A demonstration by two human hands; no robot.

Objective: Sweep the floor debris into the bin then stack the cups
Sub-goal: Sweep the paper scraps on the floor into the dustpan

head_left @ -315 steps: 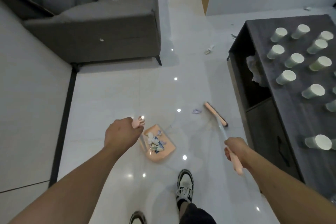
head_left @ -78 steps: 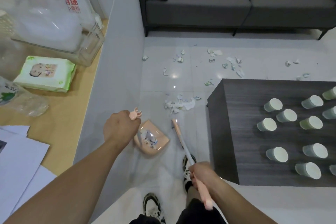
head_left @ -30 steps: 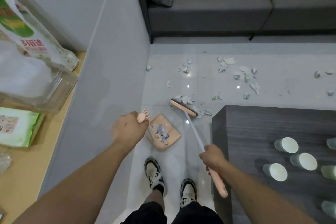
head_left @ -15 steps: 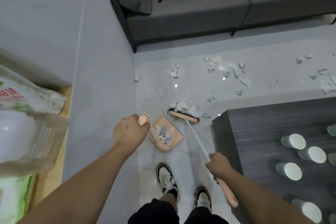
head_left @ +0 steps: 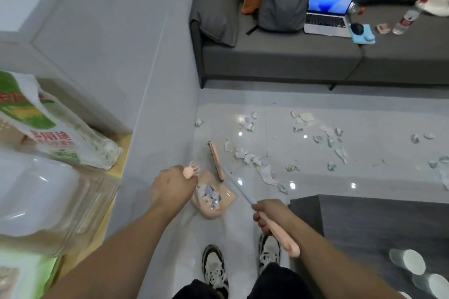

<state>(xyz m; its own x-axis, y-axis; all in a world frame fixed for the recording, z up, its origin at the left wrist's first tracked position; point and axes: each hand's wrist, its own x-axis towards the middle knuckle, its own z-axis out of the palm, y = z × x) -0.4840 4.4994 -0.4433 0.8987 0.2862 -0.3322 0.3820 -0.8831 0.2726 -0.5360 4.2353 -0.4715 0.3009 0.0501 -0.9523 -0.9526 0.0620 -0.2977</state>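
My left hand (head_left: 171,190) grips the pink handle of a pink dustpan (head_left: 215,198) that sits on the white floor and holds paper scraps. My right hand (head_left: 269,212) grips the pink broom handle (head_left: 283,238). The broom head (head_left: 215,160) stands on the floor just beyond the dustpan, left of a heap of torn paper debris (head_left: 252,159). More debris (head_left: 328,132) is scattered across the floor toward the sofa. White paper cups (head_left: 410,262) lie on the dark table (head_left: 379,226) at lower right.
A grey sofa (head_left: 291,56) with a laptop (head_left: 328,5), cushions and a bottle stands at the back. A grey low wall (head_left: 145,104) runs on the left, with a wooden shelf carrying a clear box (head_left: 43,201) and bags. My two shoes (head_left: 215,267) are below the dustpan.
The broom head has swung left and turned lengthwise, now left of the paper heap instead of behind it. The view tilted up toward the sofa. Both hands kept their grips.
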